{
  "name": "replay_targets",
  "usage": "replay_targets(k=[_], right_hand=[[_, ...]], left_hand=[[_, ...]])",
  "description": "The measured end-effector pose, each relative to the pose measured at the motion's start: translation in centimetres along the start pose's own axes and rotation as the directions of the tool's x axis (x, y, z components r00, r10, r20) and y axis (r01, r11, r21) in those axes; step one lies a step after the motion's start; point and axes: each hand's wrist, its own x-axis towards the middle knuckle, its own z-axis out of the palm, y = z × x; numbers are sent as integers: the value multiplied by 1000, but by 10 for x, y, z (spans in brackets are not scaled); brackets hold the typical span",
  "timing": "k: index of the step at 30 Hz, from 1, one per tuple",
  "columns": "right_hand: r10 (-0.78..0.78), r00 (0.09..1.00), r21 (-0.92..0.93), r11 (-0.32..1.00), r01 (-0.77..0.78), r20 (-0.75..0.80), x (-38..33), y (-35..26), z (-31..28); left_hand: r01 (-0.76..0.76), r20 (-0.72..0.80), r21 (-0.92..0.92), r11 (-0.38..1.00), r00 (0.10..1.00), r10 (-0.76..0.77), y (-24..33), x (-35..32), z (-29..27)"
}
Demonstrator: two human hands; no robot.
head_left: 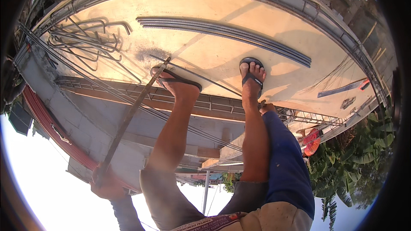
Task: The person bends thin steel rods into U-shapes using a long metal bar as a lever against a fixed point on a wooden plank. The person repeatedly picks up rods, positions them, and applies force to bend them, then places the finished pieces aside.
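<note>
My left hand [107, 184], partly blurred, is closed around the lower end of a long steel bar [132, 111]. This bar slants up to my left foot, its narrow tip crossing a thin steel rod [201, 77]. The rod lies aslant between my sandalled feet on a pale board [205, 6]. Beside my right ankle, my right hand [268, 108] is closed at the rod's near end; my blue-sleeved forearm and leg partly hide the fingers.
Several straight rebars [222, 34] lie together beyond my feet. A pile of bent rebar pieces [85, 38] is at the left. A handsaw [342, 89] rests at the right. Rebar cages [209, 101] run along the board's edges, with a block wall [102, 115] and banana plants [359, 158] outside.
</note>
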Motion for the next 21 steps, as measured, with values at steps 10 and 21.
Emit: replay_targets(k=[10, 21], right_hand=[[208, 978, -21, 978, -208, 30, 2, 1, 32], [158, 984, 69, 984, -164, 78, 5, -7, 11]], left_hand=[[-113, 38, 217, 970, 994, 107, 45, -9, 24], [-92, 2, 153, 984, 996, 93, 69, -20, 20]])
